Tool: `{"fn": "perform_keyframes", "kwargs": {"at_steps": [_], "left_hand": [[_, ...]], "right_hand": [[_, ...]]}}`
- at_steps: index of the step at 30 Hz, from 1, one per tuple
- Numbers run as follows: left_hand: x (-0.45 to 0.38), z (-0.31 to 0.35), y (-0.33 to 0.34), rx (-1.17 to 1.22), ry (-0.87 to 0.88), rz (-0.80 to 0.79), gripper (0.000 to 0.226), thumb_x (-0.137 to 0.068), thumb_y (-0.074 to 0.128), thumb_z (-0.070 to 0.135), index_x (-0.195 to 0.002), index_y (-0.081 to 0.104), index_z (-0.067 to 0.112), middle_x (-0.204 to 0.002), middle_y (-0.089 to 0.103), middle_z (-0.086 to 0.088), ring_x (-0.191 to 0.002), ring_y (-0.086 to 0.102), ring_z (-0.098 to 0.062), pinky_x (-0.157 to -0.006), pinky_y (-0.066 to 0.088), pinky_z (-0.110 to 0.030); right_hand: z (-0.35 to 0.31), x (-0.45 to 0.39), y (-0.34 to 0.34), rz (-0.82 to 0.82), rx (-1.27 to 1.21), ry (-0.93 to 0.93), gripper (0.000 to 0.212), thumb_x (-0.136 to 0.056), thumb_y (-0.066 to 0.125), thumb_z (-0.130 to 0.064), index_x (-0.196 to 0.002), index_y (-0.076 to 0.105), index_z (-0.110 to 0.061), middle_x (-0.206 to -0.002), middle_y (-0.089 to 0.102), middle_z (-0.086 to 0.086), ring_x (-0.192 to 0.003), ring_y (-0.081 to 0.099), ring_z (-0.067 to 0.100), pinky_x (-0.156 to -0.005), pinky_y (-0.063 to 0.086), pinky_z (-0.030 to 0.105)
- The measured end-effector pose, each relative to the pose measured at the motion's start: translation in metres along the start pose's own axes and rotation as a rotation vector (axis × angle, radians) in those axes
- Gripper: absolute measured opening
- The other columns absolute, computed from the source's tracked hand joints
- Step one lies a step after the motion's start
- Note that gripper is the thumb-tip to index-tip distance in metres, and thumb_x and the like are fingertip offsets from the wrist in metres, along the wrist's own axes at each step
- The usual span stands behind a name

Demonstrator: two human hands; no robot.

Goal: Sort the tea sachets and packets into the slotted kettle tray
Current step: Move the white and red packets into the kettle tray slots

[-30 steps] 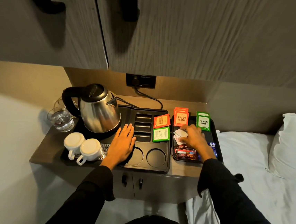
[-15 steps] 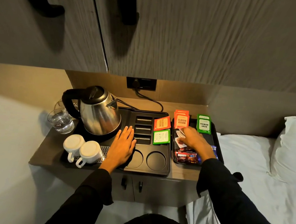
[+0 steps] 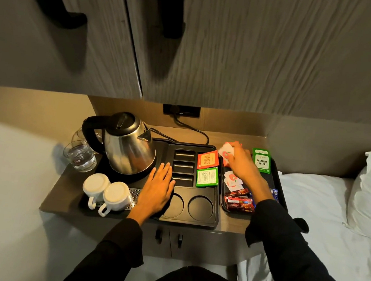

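Observation:
The black slotted kettle tray (image 3: 194, 222) has three narrow slots (image 3: 183, 167) with nothing in them. To the slots' right, on the tray, lie an orange Classic Assam sachet (image 3: 208, 160) and a green sachet (image 3: 207, 177). My left hand (image 3: 159, 187) rests flat on the tray beside the slots. My right hand (image 3: 241, 161) is over the back of the small black tray (image 3: 225, 208), pinching a white sachet (image 3: 225, 152) with a red mark. More white sachets (image 3: 233, 179), red packets (image 3: 238, 201), a blue packet (image 3: 274, 193) and a Premium Green sachet (image 3: 261, 160) lie in that tray.
A steel kettle (image 3: 129, 144) stands at the tray's back left, with two upturned white cups (image 3: 105, 191) in front and a water glass (image 3: 80, 155) to the left. Its cord runs to a wall socket (image 3: 180, 111). Cabinet doors hang overhead. A bed (image 3: 322, 210) borders the right.
My right hand has moved from the middle of the small tray toward its back, lifting a white sachet and now covering the orange stack. My left hand has stayed put.

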State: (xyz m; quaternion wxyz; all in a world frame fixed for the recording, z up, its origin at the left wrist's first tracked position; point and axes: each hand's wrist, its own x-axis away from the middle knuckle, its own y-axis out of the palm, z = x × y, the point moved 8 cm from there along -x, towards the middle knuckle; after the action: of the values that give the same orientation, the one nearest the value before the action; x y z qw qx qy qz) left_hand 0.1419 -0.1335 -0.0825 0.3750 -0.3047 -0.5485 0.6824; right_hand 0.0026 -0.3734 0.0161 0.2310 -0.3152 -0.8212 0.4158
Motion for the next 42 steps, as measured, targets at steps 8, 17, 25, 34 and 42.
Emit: {"fn": "perform_keyframes", "kwargs": {"at_steps": [8,17,25,34,42], "left_hand": [[-0.001,0.001,-0.003,-0.019,0.005,-0.001,0.058,-0.111,0.023,0.038,-0.162,0.015,0.011,-0.172,0.015,-0.008,-0.160,0.008,-0.022,-0.131,0.008,-0.043],[-0.001,0.003,-0.004,-0.001,0.003,0.000,0.058,-0.111,0.021,0.038,-0.162,0.016,0.011,-0.172,0.016,-0.008,-0.160,0.008,-0.022,-0.130,0.007,-0.041],[0.003,0.008,-0.003,-0.002,0.015,0.003,0.058,-0.111,0.023,0.036,-0.162,0.016,0.010,-0.172,0.016,-0.008,-0.160,0.008,-0.022,-0.131,0.009,-0.043],[0.003,0.008,-0.010,-0.017,0.008,-0.013,0.058,-0.111,0.024,0.036,-0.162,0.017,0.008,-0.171,0.017,-0.010,-0.160,0.010,-0.024,-0.131,0.011,-0.044],[0.003,0.008,-0.012,0.001,0.005,-0.009,0.058,-0.111,0.027,0.036,-0.161,0.019,0.009,-0.171,0.019,-0.011,-0.160,0.011,-0.025,-0.131,0.011,-0.044]], "right_hand": [[-0.122,-0.030,0.074,-0.177,0.280,-0.304,0.036,-0.099,0.060,-0.016,-0.132,0.058,-0.002,-0.135,0.058,0.020,-0.125,0.058,0.036,-0.104,0.049,0.045],[-0.118,-0.035,0.094,-0.184,0.555,-0.383,0.047,-0.099,0.059,-0.014,-0.144,0.049,-0.010,-0.143,0.048,0.018,-0.134,0.046,0.037,-0.109,0.043,0.052],[0.018,0.005,0.011,-0.096,0.042,0.035,0.027,-0.097,0.057,-0.004,-0.116,0.070,-0.018,-0.112,0.070,0.014,-0.084,0.069,0.025,-0.072,0.061,0.042],[0.066,0.068,0.035,-0.331,0.419,0.067,0.051,-0.087,0.078,-0.022,-0.134,0.061,-0.025,-0.140,0.054,0.011,-0.133,0.049,0.032,-0.108,0.045,0.050],[0.060,0.065,0.031,-0.330,0.417,0.047,0.040,-0.087,0.077,-0.025,-0.125,0.064,-0.020,-0.139,0.055,0.010,-0.131,0.051,0.030,-0.108,0.046,0.050]]}}
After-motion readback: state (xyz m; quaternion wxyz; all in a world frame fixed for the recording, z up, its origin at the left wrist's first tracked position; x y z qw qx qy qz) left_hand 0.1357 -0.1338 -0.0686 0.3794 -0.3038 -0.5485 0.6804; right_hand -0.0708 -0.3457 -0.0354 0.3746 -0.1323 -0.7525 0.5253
